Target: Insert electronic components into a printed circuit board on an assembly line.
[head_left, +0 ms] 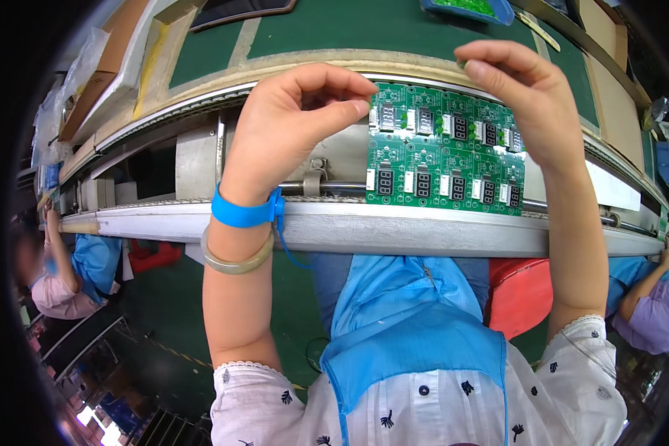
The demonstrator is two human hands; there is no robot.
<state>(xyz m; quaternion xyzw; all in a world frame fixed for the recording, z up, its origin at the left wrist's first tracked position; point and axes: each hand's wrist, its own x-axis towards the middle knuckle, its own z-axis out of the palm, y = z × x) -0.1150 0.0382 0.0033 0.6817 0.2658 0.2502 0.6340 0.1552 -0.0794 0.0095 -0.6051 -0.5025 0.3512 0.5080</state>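
Note:
A green circuit board panel (440, 160) lies across the conveyor rails in front of me, with two rows of dark digit displays and white connectors. Small green components (447, 123) stand beside the displays of its upper row. My left hand (297, 119) is at the panel's upper left corner, thumb and fingertips pinched together; what they hold, if anything, is too small to tell. Above the panel's upper right part, my right hand (524, 93) is raised off the board, its thumb and index finger pinching a small green component (461, 64).
A blue bin (507, 13) holding green components stands on the green bench at the far right. A dark tablet-like thing (241, 10) lies at the far left. The metal conveyor rail (424, 229) runs along my front. Other people work at both sides.

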